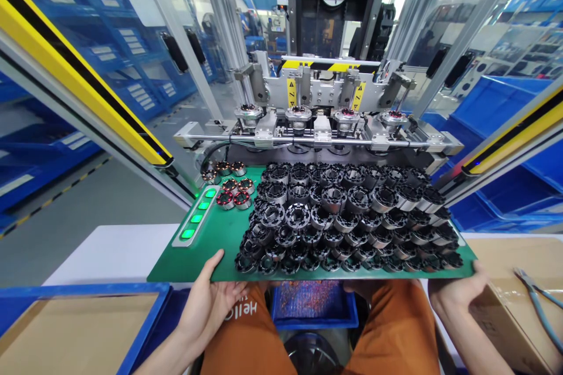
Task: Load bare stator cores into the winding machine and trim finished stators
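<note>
My left hand (217,296) is at the front edge of the green worktop (185,263), its thumb on top and its fingers curled below. At the worktop's front right corner is my right hand (460,288), closed around the edge, its fingertips partly hidden. Stacked black-and-silver motor stator cores (334,199) cover much of the worktop between and beyond the hands. Several stators wound with copper or red wire (241,199) lie at the back left. Beside them is a button panel (197,217) with green lights.
Behind the worktop stands a machine with several stator holders (299,120) on a metal rail. Yellow-and-black posts (88,64) flank it. A blue crate (162,299) is at left, pliers (539,304) lie on a cardboard box (505,328) at right, and a blue bin (314,323) sits below.
</note>
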`<state>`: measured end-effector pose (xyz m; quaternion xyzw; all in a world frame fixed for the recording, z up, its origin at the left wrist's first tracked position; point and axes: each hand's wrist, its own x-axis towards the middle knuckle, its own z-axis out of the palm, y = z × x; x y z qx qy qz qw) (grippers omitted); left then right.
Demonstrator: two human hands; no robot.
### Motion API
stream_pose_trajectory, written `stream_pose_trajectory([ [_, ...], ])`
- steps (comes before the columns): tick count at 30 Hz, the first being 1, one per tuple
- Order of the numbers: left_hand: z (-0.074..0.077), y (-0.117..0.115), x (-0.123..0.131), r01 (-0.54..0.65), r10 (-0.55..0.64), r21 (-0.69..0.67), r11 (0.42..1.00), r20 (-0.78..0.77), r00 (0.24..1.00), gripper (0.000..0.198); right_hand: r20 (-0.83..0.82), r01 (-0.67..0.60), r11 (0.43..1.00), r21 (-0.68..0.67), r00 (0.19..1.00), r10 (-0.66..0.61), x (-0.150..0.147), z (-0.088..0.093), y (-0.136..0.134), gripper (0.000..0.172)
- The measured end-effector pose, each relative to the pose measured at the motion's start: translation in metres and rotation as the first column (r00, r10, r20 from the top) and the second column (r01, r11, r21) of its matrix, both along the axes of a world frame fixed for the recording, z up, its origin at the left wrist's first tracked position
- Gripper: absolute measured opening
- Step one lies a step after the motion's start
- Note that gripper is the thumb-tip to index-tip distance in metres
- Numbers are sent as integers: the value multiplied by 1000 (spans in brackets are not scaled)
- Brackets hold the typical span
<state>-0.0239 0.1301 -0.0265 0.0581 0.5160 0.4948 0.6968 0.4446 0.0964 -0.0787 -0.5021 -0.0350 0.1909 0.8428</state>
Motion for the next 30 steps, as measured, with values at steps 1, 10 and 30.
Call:
stream_pose_trajectory([
  [1,-1,0,0,-4,4,3,1000,-2,1000,21,-2,0,1000,-6,1000,0,0,0,0,38],
  [10,-4,0,-1,-7,7,8,1000,-14,1000,27,19,-15,1000,-19,1000,16,-2,4,-1,41],
  [30,2,1,1,-24,22,-34,999,-61,998,16,-17,-22,1000,-15,1000,21,-3,5,-1,41],
])
